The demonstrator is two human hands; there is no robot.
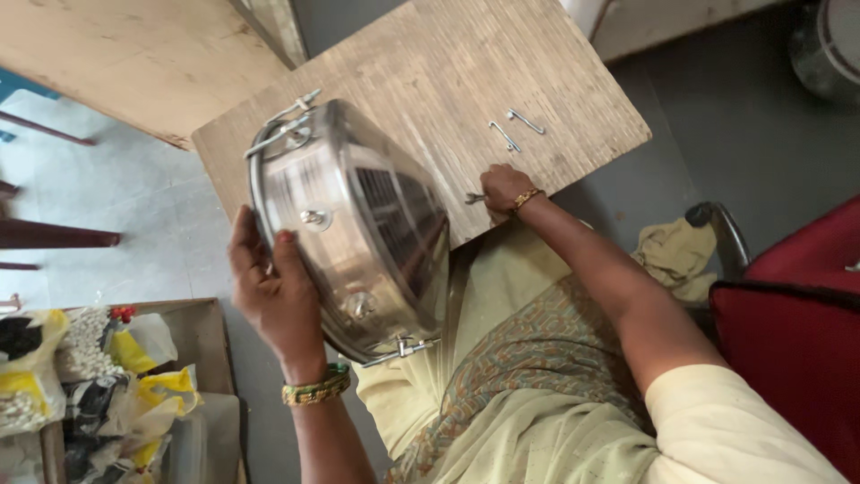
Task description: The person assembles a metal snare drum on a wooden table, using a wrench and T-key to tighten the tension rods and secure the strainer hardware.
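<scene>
1 steel container [358,224] tilts in left grip [278,296]; right grip [503,190] apparently pinches clip [475,198].

Left wrist: stacked green and gold bangles [315,385].
Right wrist: thin gold bangle [527,196].
Right sleeve: short pale yellow sleeve [717,421].
Garment: pale yellow draped cloth with green-orange patterned band [528,358].

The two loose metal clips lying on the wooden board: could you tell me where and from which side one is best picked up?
Judging by shape, pinch a metal clip across its thin straight shank, coming from above with thumb and forefinger. Both lie flat on the wooden board, apart from each other, so nothing blocks a top approach. The right hand is nearest; the left hand is steadying the steel container.
</scene>
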